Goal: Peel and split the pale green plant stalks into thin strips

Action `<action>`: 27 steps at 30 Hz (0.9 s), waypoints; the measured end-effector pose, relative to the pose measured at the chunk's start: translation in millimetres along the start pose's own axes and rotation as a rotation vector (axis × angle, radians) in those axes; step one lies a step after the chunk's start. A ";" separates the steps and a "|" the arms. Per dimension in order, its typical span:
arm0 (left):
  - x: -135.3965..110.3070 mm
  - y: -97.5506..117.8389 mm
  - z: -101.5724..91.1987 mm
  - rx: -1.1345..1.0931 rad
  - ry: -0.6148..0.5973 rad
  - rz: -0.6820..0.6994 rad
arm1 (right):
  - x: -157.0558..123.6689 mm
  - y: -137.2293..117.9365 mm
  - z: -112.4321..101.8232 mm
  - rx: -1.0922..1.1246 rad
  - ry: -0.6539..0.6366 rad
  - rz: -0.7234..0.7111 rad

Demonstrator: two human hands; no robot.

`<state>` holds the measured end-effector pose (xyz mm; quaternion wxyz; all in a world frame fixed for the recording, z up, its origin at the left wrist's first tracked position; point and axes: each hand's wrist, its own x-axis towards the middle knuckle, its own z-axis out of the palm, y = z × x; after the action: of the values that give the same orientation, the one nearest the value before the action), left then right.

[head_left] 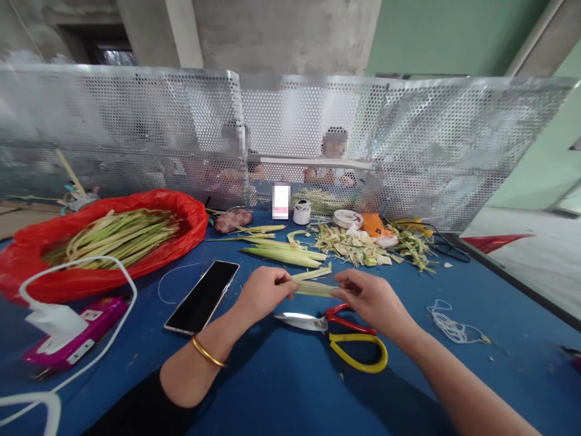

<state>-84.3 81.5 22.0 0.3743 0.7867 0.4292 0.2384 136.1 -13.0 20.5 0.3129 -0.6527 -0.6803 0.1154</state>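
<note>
Between my two hands a pale green strip of plant leaf (pixel 316 289) is stretched flat. My left hand (pixel 267 289) pinches its left end between thumb and fingers. At the other end my right hand (pixel 365 295) grips it the same way. Just below the strip, scissors (pixel 327 324) with one red and one yellow handle lie on the blue table (pixel 272 393), blades pointing left. Behind my hands rest longer green leaf pieces (pixel 290 254). A heap of leaf scraps (pixel 349 245) spreads to their right.
A red plastic bag (pixel 190 227) of long green strips stands at the left. Near my left arm lie a phone (pixel 204 297) and a purple power strip (pixel 77 339). At right is a coiled white cord (pixel 454 327). A perforated metal screen (pixel 308 115) closes the back, people behind it.
</note>
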 end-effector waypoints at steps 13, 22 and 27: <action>6.9 5.9 -12.5 -0.294 0.392 -0.081 | 3.7 7.1 -9.6 0.138 -0.191 0.080; 12.8 -3.9 -11.1 -0.607 0.539 -0.176 | 3.3 14.5 -10.4 0.154 -0.138 0.091; 0.9 5.3 -1.5 -0.362 0.584 0.021 | 4.6 9.4 -1.9 0.253 -0.134 0.180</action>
<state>-82.2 81.0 27.2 0.3667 0.6103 0.4608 0.5299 145.2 -7.9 17.9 0.3347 -0.6573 -0.6184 0.2711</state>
